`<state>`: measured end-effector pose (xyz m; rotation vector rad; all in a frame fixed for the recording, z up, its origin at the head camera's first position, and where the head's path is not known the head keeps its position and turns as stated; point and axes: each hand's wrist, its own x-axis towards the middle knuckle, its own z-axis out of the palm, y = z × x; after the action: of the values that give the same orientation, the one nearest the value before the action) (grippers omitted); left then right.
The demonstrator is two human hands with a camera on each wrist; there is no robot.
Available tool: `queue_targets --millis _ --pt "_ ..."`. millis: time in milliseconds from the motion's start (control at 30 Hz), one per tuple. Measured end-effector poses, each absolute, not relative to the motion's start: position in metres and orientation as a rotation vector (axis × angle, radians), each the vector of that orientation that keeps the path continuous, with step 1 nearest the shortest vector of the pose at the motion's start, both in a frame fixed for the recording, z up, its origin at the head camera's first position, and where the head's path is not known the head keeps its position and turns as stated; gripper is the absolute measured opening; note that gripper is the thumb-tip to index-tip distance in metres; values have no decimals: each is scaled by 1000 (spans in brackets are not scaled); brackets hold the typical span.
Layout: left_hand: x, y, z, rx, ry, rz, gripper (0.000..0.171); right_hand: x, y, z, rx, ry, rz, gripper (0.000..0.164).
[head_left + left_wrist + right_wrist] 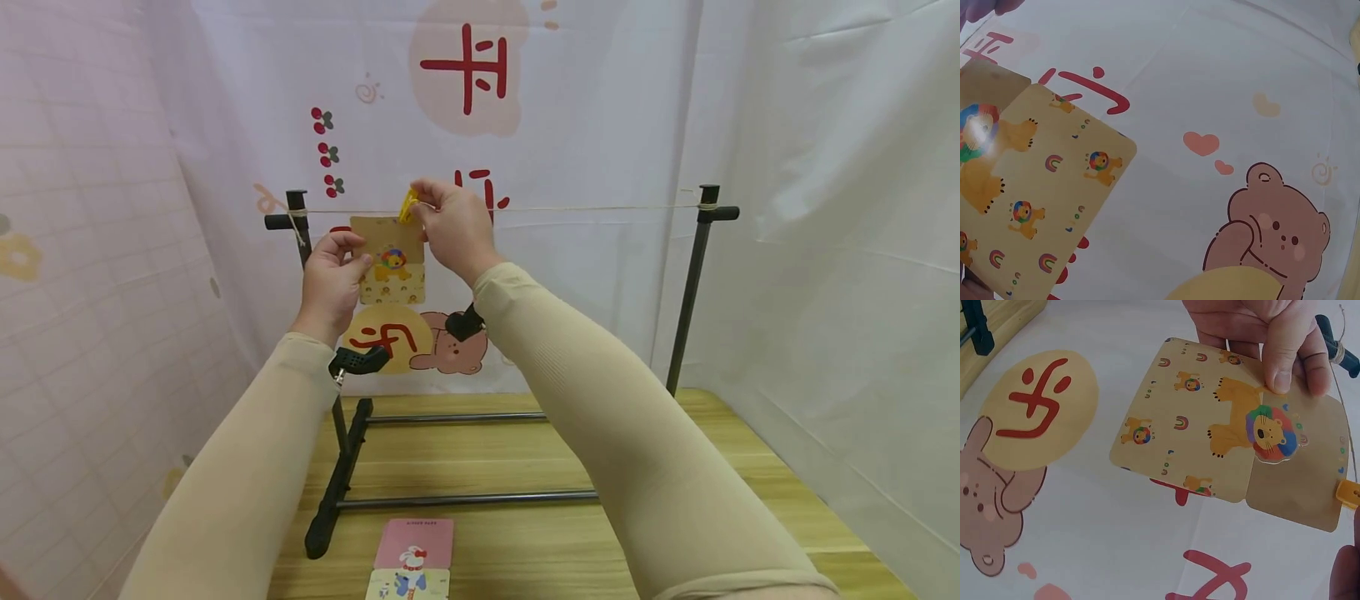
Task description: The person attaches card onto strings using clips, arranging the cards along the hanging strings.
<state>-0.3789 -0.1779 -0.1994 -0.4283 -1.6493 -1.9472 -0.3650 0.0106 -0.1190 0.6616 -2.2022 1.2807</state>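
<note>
A lion card (407, 289), brown above and pale yellow with small lions below, hangs upright just under a string (592, 207). My left hand (328, 283) pinches the card's left edge between thumb and fingers. At the card's top right, my right hand (459, 229) pinches a yellow clip (408, 206) at the string. In the right wrist view the clip (1349, 494) sits at the card's top edge; how far it grips the card and string cannot be made out. The left wrist view shows the card's lower part (1079, 169), with the left hand mostly out of frame.
The string runs between two black posts (692, 292) of a metal stand on a wooden table (465, 458). A pink and cream card (415, 546) with a rabbit lies on the table near the front. A printed white curtain (600, 108) hangs behind.
</note>
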Motion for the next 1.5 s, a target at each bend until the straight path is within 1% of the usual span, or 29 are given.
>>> queue_targets --millis 533,767,1133,1500 --pt "-380 -176 -200 -457 -1595 -2016 27 -364 11 -110 589 -2260 1172 41" --pt "-382 -177 -200 -460 -1588 -1990 30 -362 9 -106 576 -2300 1154 42" --pt "-381 -175 -199 -471 -1596 -1991 29 -362 7 -105 554 -2330 1106 40" --pt "-381 -176 -197 -467 -1615 -1987 27 -359 4 -108 569 -2348 1157 41"
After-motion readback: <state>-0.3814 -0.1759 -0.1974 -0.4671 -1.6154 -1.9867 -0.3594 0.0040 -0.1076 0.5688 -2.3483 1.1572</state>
